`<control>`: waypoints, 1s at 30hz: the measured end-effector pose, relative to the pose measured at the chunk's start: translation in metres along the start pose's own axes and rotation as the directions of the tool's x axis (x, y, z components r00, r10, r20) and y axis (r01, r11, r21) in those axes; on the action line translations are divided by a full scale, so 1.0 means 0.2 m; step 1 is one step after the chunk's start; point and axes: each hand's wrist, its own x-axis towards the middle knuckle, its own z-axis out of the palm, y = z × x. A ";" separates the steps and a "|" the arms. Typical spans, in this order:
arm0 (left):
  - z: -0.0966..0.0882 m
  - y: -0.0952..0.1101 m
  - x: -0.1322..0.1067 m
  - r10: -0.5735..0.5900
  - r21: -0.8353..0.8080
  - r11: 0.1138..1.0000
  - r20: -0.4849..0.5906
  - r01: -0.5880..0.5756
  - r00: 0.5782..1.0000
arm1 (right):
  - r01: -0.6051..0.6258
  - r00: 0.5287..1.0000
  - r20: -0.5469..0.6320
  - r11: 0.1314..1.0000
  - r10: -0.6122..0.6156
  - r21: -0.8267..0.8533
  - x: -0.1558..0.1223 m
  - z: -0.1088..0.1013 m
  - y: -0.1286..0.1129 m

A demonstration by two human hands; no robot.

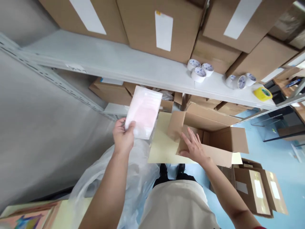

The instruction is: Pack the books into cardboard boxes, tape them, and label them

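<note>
My left hand (123, 136) is closed on the lower edge of a flat pink-and-white packet in clear wrap (143, 111), holding it up in front of the shelf. My right hand (193, 146) lies flat with fingers stretched out on the near flap of an open cardboard box (228, 140). The box rests on a pale yellow surface (162, 143). What lies inside the box is hidden by its flaps.
A grey metal shelf (119, 60) carries large cardboard boxes (159, 25), several white tape rolls (199, 70) and a yellow tape roll (262, 93). A clear plastic bag (133, 178) hangs below my left arm. More cartons (257, 190) sit on the blue floor at right.
</note>
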 end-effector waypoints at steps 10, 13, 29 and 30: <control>0.62 0.51 -0.28 0.218 0.158 0.906 0.621 -0.392 0.753 | -0.621 0.726 -0.336 0.782 0.600 0.054 -0.56 -0.06 0.77; 0.82 0.49 -0.38 0.115 0.211 0.871 0.791 -0.444 0.601 | -0.614 0.744 -0.250 0.782 0.620 0.109 -0.60 -0.01 0.87; 0.86 0.39 -0.56 0.147 0.754 0.484 0.431 -0.445 0.890 | -0.452 0.741 -0.304 0.779 0.599 0.434 -0.61 0.02 1.10; 0.79 0.37 -0.53 0.152 0.795 0.495 0.318 -0.350 0.936 | -0.422 0.724 -0.321 0.761 0.610 0.494 -0.62 0.02 1.14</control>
